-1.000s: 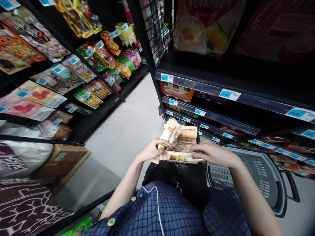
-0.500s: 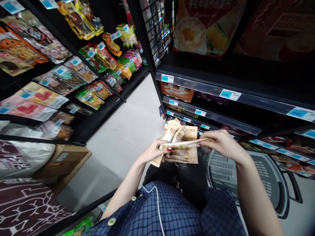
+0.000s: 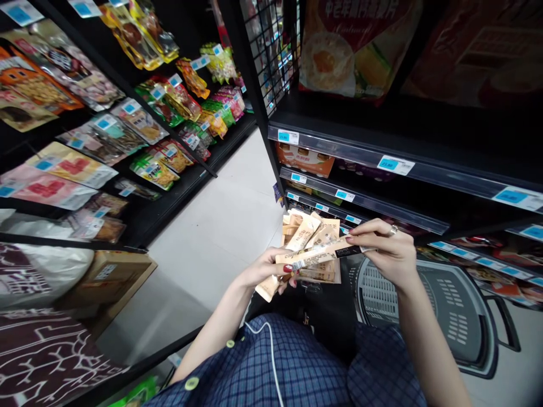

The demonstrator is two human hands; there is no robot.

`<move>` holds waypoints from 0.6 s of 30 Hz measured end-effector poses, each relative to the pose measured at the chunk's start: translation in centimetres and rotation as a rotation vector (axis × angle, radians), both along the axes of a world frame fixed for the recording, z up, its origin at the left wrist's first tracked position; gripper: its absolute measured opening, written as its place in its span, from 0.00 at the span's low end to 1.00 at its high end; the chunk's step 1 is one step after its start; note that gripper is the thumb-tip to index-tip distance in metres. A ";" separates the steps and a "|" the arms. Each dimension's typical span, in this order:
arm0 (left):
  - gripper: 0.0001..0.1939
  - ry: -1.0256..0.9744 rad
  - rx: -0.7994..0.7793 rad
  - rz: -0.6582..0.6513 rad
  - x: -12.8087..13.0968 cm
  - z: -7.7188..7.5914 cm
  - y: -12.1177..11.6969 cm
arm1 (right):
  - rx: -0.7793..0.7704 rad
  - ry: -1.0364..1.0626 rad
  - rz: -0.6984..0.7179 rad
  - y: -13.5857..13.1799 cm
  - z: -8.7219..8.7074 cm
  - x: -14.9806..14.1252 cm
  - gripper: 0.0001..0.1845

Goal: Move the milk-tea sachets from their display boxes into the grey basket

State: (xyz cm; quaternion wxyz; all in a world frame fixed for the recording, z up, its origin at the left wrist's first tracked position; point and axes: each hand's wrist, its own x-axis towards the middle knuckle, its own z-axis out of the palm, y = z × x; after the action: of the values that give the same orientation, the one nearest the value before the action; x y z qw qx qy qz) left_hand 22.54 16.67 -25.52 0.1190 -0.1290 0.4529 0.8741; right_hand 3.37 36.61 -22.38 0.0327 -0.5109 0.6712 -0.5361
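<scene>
My left hand [image 3: 266,270] is closed around a fanned stack of beige milk-tea packets [image 3: 309,237], thumb pressed on top. My right hand [image 3: 388,249] pinches the right end of one packet [image 3: 319,254], held flat and tilted on edge above the stack, its barcode side showing. Both hands are in front of my chest, over my dark trousers and blue checked shirt.
A grey shopping basket [image 3: 449,299] sits on the floor under my right arm. Black shelves with blue price tags [image 3: 394,165] rise at right; snack bags hang on shelves at left [image 3: 144,124]. A cardboard box [image 3: 106,277] stands lower left. A pale floor aisle [image 3: 220,226] runs between.
My right hand lifted one packet off the stack and turned it on edge, rising toward the shelf. My left hand kept the stack, which now fans out more.
</scene>
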 end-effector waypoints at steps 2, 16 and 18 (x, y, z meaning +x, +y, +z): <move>0.17 -0.020 -0.028 0.017 -0.2 0.1 0.0 | -0.042 -0.060 0.002 0.1 -0.3 0.0 0.09; 0.19 -0.079 -0.113 -0.029 -0.4 0.1 0.0 | -0.087 -0.287 0.286 1.3 0.3 -0.6 0.06; 0.21 -0.062 -0.261 -0.029 -0.6 -0.3 -0.1 | -0.107 -0.366 0.390 1.4 0.8 -0.3 0.04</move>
State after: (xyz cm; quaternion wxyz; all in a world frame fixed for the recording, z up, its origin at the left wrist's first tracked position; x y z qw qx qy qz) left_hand 21.96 16.62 -25.82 0.1279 -0.1639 0.5607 0.8015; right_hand 3.04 37.98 -21.55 0.2293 -0.5263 0.5138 -0.6375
